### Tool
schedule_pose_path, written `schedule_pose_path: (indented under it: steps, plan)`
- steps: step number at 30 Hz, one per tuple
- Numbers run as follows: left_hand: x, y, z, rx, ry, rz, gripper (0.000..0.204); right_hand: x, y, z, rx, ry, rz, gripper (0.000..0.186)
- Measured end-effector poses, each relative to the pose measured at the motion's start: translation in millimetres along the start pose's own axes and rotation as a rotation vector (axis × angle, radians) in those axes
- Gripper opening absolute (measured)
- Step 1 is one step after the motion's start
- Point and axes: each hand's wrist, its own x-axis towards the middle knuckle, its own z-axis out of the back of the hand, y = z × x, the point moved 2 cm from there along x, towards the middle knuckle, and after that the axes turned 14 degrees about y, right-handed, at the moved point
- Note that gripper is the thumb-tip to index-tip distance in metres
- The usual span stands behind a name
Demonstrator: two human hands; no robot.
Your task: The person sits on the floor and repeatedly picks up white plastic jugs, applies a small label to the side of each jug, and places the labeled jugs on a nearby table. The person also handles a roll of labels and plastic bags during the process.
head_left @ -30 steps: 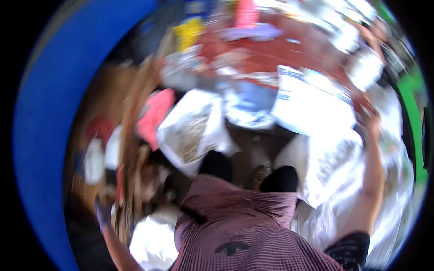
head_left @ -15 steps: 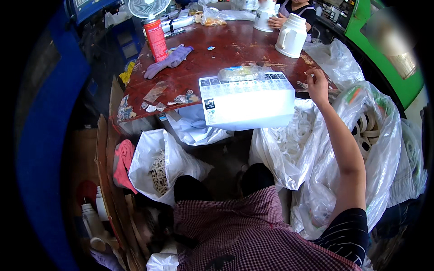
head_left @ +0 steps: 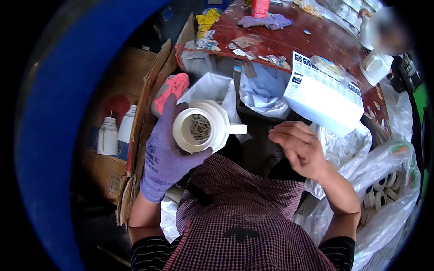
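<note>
A white plastic jug body (head_left: 220,123) with a side handle is in my left hand (head_left: 163,147), which wears a purple glove, thumb and fingers wrapped around it. Its round opening faces me, and small beige pieces show through the hollow. My bare right hand (head_left: 302,147) hovers to the right of the handle, apart from it. Its fingers are curled and pressed together; whatever they may hold is hidden. Beyond the jug stands a white bag (head_left: 210,86), partly covered by it.
A red worn table (head_left: 289,43) carries a white printed sheet (head_left: 316,97) overhanging its edge and a purple glove (head_left: 266,21). White jugs (head_left: 107,137) stand in a cardboard box (head_left: 149,90) at left. Plastic bags (head_left: 334,212) of white rings lie right. Another person works at the far right.
My view has swung left and down. My left hand has come into view holding the jug body. My right hand has left the table edge and moved in toward the jug.
</note>
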Motion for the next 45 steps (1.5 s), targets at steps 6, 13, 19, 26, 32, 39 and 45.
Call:
schedule_pose_path:
  steps: [6, 13, 19, 26, 32, 39, 45]
  plan:
    - [11, 39, -15, -0.380, -0.188, 0.022, 0.090, -13, 5, -26, 0.311, -0.016, -0.189, 0.020]
    - [22, 175, -55, -0.823, -0.043, 0.194, 0.055, -58, -15, -56, 0.616, -0.021, -0.567, 0.016]
    - [17, 183, -89, -1.204, 0.135, 0.346, 0.050, -78, -21, -80, 0.808, 0.043, -0.718, 0.019]
    - [-11, 114, -121, -0.469, 0.358, 0.030, 0.044, -73, -23, -92, 0.844, 0.058, -0.702, 0.019]
    - [-53, 134, -166, -2.267, 0.478, 0.635, 0.052, -73, -19, -95, 0.843, 0.068, -0.698, 0.018]
    - [-52, 126, -161, 0.011, 0.229, -0.208, 0.056, -92, -20, -89, 0.754, 0.023, -0.743, 0.015]
    - [-29, 110, -141, -1.021, 0.203, 0.312, 0.056, -80, -68, -29, -0.058, -0.239, -0.601, 0.014]
